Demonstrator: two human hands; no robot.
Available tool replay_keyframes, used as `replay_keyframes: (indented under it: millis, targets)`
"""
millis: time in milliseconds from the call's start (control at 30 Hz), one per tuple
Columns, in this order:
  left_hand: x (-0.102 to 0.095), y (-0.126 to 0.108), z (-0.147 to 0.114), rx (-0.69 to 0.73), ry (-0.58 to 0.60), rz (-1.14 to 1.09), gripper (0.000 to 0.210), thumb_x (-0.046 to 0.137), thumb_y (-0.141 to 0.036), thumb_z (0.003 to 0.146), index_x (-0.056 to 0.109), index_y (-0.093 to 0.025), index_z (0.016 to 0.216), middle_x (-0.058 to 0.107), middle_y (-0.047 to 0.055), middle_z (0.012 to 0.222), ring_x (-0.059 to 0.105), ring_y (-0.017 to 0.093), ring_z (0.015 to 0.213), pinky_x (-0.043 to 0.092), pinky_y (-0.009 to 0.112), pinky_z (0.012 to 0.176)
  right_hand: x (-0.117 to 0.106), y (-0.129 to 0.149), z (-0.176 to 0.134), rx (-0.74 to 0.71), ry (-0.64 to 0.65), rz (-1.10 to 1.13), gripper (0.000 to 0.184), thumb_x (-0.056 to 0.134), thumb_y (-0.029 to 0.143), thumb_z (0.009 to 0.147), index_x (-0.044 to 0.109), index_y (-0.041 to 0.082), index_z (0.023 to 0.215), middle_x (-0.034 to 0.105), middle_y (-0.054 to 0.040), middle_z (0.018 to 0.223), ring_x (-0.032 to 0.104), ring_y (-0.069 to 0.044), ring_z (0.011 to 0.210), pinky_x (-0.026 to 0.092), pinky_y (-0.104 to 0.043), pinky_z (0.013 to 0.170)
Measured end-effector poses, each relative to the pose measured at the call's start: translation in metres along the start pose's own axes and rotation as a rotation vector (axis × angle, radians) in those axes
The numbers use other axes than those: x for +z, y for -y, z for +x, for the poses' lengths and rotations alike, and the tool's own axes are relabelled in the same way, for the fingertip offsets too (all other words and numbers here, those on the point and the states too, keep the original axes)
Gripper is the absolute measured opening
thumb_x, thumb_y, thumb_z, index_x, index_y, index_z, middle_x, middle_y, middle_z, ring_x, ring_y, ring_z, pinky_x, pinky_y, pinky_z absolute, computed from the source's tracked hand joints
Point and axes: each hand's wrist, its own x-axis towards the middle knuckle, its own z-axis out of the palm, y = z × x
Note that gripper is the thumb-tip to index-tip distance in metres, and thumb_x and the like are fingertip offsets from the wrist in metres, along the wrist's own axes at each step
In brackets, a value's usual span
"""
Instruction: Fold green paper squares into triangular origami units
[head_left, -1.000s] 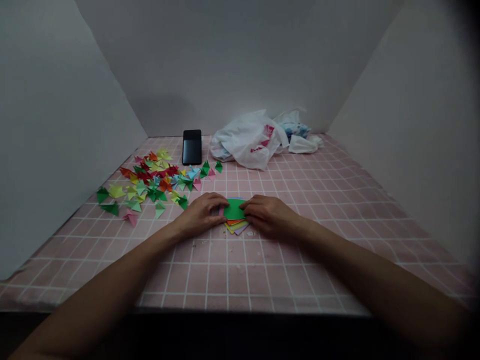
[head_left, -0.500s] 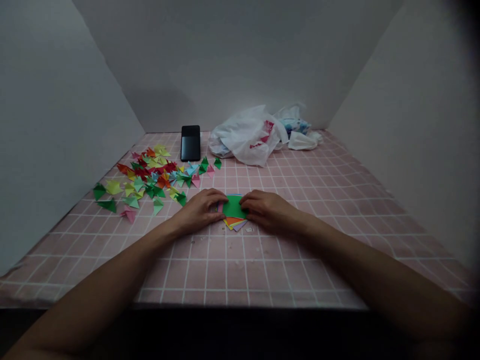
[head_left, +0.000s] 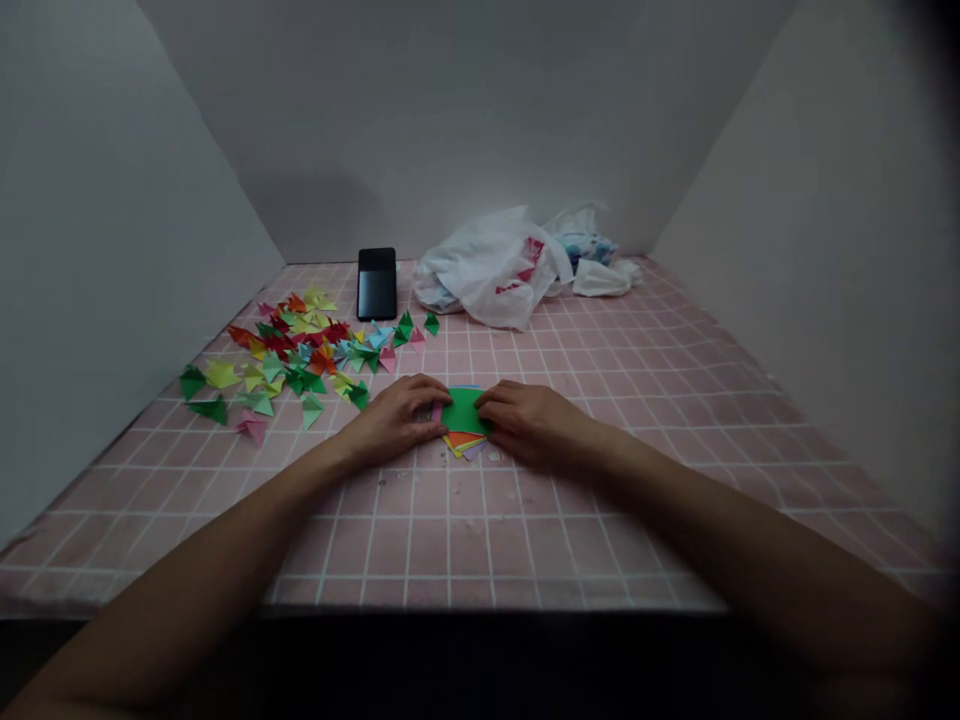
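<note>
A green sheet of paper (head_left: 464, 411) lies between my two hands, over a fanned stack of coloured paper (head_left: 466, 442) whose orange, yellow and purple corners stick out below. My left hand (head_left: 399, 420) grips the green sheet's left edge, fingers bent and thumb at the near corner. On the opposite edge, my right hand (head_left: 536, 422) is closed with its fingertips on the paper. Folded paper pieces (head_left: 304, 378) in green, red, yellow, pink and blue are spread on the table to the left of my left hand.
A black smartphone (head_left: 376, 284) stands behind the folded pieces. Crumpled white plastic bags (head_left: 491, 268) lie at the back, with a blue-and-white packet (head_left: 589, 250) beside them. The table (head_left: 630, 540) has a pink checked cloth. Small scraps are near my hands. Grey walls enclose three sides.
The whole view shifts slightly to the left. Both hands keep their hold on the green sheet, with hardly any motion.
</note>
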Motion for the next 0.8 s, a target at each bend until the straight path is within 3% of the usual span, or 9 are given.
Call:
replay_keyframes:
  millis: [367,800]
  targets:
    - [-0.0006,-0.0005,-0.0001,-0.003,0.011,0.004,0.024,0.066,-0.031,0.092,0.067,-0.024,0.115,0.064,0.008,0.126,0.062,0.023,0.118,0.050,0.045,0.106,0.0013,0.0012,0.0014,-0.002,0.032,-0.059,0.013,0.054,0.014,0.095,0.066,0.015,0.099,0.071,-0.0141,0.105,0.062,-0.026,0.100,0.053,-0.040,0.086]
    - [-0.0008,-0.0016,0.0006,-0.005,0.001,-0.005,0.024,0.066,-0.029,0.091,0.069,-0.021,0.114,0.065,0.010,0.124,0.063,0.024,0.116,0.051,0.044,0.104,-0.0018,0.0001,0.0016,0.019,-0.023,0.000,0.015,0.054,0.015,0.096,0.068,0.015,0.100,0.071,-0.0140,0.107,0.065,-0.023,0.099,0.053,-0.037,0.088]
